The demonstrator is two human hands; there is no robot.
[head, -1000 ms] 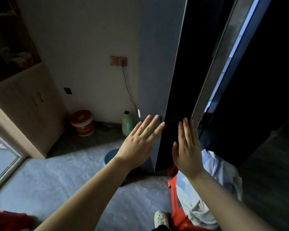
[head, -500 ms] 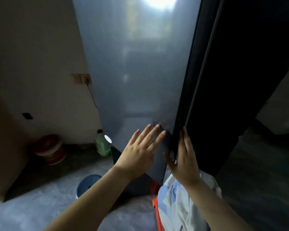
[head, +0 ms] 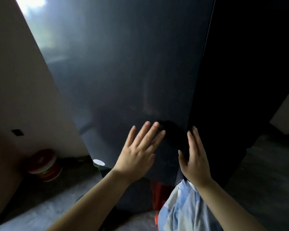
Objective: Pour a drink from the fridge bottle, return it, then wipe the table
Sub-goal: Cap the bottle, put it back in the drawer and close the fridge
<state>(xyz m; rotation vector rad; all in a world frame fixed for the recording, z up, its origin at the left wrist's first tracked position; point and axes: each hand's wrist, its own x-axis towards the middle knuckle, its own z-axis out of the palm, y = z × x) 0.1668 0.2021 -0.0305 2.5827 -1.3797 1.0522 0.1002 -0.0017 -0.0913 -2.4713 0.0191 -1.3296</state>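
Note:
A tall dark grey fridge door (head: pixel 132 72) fills most of the head view, its glossy face turned towards me. My left hand (head: pixel 138 152) lies flat on the door's lower part, fingers spread and empty. My right hand (head: pixel 194 157) is open and upright at the door's right edge, next to the black fridge body (head: pixel 240 80). Neither hand holds anything. The bottle, the glass and the table are out of sight.
A beige wall (head: pixel 20 90) stands to the left. A red and white tub (head: pixel 45 165) sits on the floor by it. A white bottle cap (head: pixel 98 162) peeks out past the door's lower left corner. Light blue cloth (head: pixel 182 209) and something red (head: pixel 158 195) lie below my right arm.
The fridge door has swung round from edge-on to nearly facing me, both hands staying on it. The wall socket and the green bottle's body have gone behind the door.

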